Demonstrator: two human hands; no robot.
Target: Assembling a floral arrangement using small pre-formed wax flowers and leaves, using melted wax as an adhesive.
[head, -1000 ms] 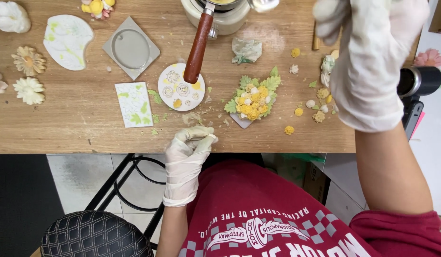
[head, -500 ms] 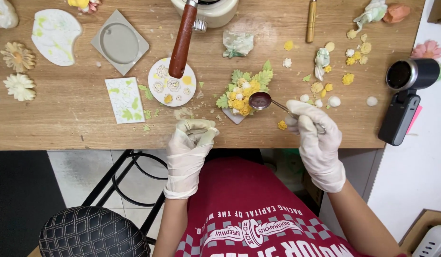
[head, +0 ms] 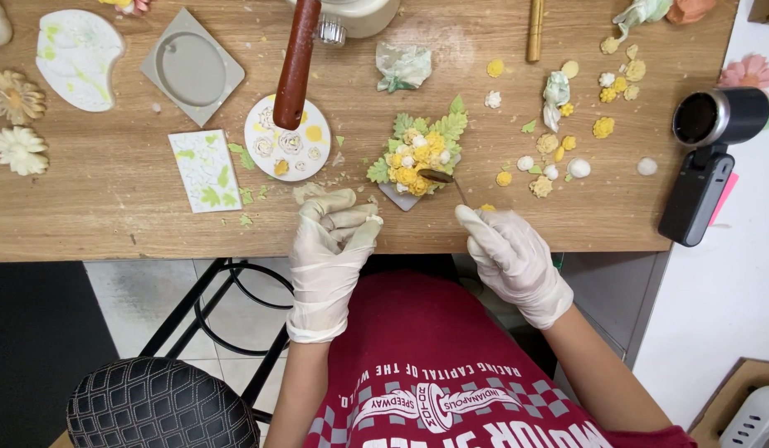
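Wooden tabletop (head: 135,207) strewn with craft pieces is filling the upper half of the head view, with a tiled floor and a black stool showing below its near edge. A person in white gloves is working at that edge on a small cluster of yellow and white flowers with green leaves (head: 417,153) sitting on a pale base. The right hand (head: 509,253) is pinching the thin handle of a small metal spoon (head: 441,177), fingers pressed together around it; the spoon's long axis is running up and to the left from the hand, its bowl touching the cluster's lower right side. The left hand (head: 330,241) is resting just left of the cluster, fingers curled in on themselves; whether it is holding anything cannot be told. The right hand is the nearer one to the cluster by way of the tool.

A round white mold (head: 287,149) is carrying flower-shaped hollows, some with yellow filling, and a brown handle (head: 296,62) is lying across it. A rectangular leaf mold (head: 206,170) is showing green in its hollows, and a grey square tray (head: 191,66) is holding a bare round recess. Loose yellow and white blossoms (head: 559,153) are lying scattered to the right, near a black handheld device (head: 704,166).
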